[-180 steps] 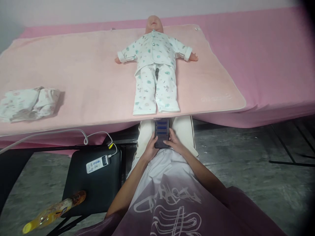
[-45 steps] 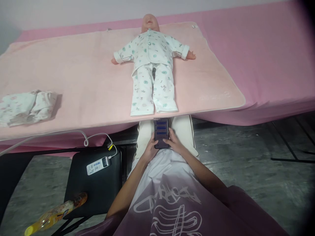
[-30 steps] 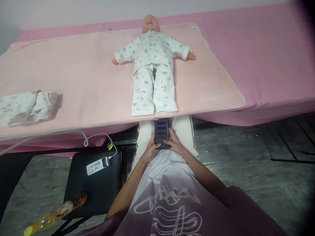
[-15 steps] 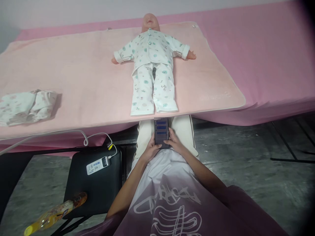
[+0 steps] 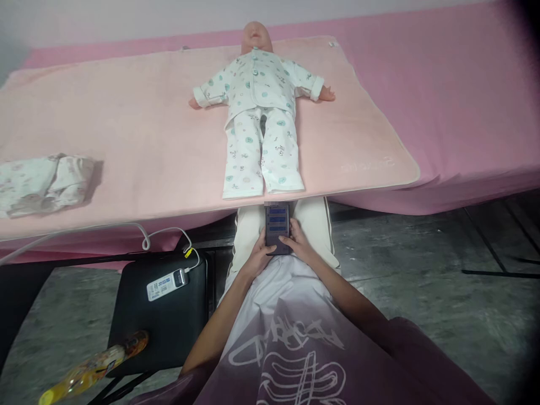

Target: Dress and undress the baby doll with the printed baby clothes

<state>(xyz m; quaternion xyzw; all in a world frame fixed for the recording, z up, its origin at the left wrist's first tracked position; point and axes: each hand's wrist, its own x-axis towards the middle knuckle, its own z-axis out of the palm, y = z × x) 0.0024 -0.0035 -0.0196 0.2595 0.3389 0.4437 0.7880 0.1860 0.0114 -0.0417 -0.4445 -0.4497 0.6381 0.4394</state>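
Observation:
A smartphone (image 5: 277, 228) with a lit screen is held upright over my lap, just below the table's front edge. My left hand (image 5: 259, 257) grips its left side, and my right hand (image 5: 298, 241) grips its right side; both thumbs rest over the lower screen. Beyond the phone, a baby doll (image 5: 262, 112) lies face up with its arms spread. It wears a white patterned jacket (image 5: 261, 79) and matching trousers (image 5: 247, 154), with the trouser cuffs close to the table edge. Neither hand touches the doll.
A pink mat (image 5: 160, 129) covers much of the pink-draped table (image 5: 459, 101). Folded patterned clothes (image 5: 46, 183) lie at its left. On a black stool (image 5: 164, 332) are a white power bank (image 5: 167, 284) with a cable (image 5: 105, 226) and a yellow-capped bottle (image 5: 95, 368).
The view has shifted very slightly. My right thumb has moved a little up and left on the phone's screen; both hands still hold the phone.

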